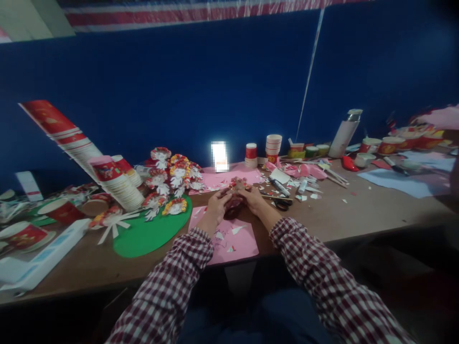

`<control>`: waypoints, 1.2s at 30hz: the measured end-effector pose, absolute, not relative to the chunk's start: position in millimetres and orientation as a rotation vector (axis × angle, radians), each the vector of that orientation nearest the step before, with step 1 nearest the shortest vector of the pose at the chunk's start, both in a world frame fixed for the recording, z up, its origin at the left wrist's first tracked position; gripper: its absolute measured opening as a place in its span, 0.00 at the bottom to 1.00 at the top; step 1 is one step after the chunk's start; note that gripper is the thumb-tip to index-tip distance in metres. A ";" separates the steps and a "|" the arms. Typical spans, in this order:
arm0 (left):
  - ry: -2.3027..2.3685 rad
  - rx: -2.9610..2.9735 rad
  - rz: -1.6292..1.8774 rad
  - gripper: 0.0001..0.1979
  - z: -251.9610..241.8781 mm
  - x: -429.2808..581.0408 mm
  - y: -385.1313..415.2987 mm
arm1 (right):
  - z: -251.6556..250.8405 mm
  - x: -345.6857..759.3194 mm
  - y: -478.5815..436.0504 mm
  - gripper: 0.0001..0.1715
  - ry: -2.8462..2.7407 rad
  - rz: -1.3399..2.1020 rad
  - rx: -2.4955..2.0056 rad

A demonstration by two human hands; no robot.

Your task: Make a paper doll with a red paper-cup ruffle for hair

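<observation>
Close together above the desk, my left hand (217, 206) and my right hand (253, 198) have their fingers closed around a small reddish patterned craft piece (234, 200). Its exact kind is hard to make out, since fingers cover much of it. Below it lies a pink sheet (245, 239) with paper scraps on it, and another pink sheet (204, 180) is behind. Black-handled scissors (282, 204) and a marker (280, 187) rest just right of my right hand. To the left, several red-and-yellow paper figures (177, 172) stand bunched beside a green oval sheet (154, 236).
Leaning stacks of red paper cups (86, 153) rise at the left, near a white power strip (50, 255). A bright, pixelated upright rectangle (220, 156) stands by the blue partition (179, 86). Further right are a flask (344, 136), cups (390, 145) and blue paper (398, 181).
</observation>
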State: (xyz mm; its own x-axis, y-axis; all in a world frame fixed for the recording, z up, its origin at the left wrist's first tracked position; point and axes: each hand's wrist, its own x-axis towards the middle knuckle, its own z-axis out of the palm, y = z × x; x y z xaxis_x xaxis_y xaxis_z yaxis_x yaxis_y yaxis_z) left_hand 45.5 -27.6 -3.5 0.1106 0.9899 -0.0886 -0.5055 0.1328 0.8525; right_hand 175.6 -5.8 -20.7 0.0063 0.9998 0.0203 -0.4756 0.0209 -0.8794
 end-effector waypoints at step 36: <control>0.890 0.831 1.458 0.15 -22.1 48.6 -18.9 | -26.3 175.4 -6.2 0.16 -0.966 1.312 -0.934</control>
State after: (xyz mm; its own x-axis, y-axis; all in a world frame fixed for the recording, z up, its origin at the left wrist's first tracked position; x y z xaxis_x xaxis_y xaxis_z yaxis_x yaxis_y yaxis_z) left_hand 48.6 -18.9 -22.1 -0.0700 0.9975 0.0012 -0.4551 -0.0330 0.8898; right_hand 175.4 -6.2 -26.3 0.0201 0.9991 0.0378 -0.3330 0.0424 -0.9420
